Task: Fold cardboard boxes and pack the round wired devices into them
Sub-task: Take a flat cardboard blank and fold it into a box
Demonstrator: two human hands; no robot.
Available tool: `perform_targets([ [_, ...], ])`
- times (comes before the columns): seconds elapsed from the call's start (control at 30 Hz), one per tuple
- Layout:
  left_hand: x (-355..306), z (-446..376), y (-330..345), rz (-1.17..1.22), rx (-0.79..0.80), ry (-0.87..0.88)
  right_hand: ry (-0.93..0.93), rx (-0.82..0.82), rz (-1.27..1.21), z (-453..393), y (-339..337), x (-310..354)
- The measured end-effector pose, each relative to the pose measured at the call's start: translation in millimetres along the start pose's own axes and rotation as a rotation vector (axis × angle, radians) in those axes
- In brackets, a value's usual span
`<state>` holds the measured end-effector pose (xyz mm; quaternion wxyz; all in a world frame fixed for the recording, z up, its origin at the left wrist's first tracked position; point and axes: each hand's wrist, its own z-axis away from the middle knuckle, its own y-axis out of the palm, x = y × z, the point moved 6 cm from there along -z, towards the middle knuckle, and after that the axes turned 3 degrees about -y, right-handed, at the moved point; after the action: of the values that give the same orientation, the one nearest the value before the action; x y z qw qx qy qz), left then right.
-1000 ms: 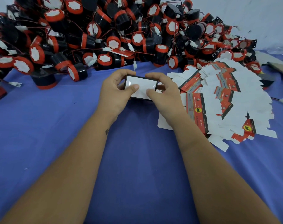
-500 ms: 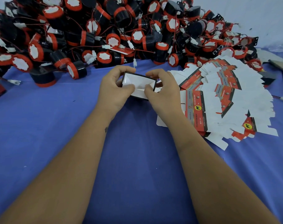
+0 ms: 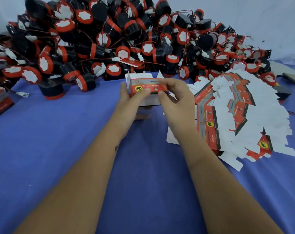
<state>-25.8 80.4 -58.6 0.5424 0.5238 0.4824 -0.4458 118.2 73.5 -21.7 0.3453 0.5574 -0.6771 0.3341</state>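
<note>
A red box (image 3: 147, 87) with a yellow elephant badge stood half-folded, white flaps up, above the table. Flat blanks (image 3: 241, 115) fanned out just right of it. Black-and-red round devices (image 3: 109, 43) lay heaped behind, wires tangled.

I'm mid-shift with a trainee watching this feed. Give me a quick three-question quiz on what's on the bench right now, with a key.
1. True or false: both the left hand and the right hand grip the red box.
2. Where do the flat box blanks lie? A) left of the hands B) right of the hands C) on top of the device pile
3. Fill in: the round wired devices are heaped on the far side of the ____ cloth.

Key: 1 true. 2 B. 3 blue. The box's white end flaps stand open, and no device shows inside it from this view.
</note>
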Motion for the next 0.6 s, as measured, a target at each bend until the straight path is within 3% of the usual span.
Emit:
perform_targets([
  [0.17, -9.3, -2.0, -19.9, -0.045, -0.279, 0.124, 0.057, 0.081, 0.000, 9.1, 11.1, -10.7],
  [0.43, -6.2, 0.6, -49.2, 0.432, -0.561, 0.151, -0.192, 0.483, 0.549, 24.2, 51.3, -2.4],
  [0.6, -7.6, 1.7, -54.6, 0.509, -0.740, 0.251, -0.137, 0.615, 0.668, 1.7, 87.5, -8.8],
])
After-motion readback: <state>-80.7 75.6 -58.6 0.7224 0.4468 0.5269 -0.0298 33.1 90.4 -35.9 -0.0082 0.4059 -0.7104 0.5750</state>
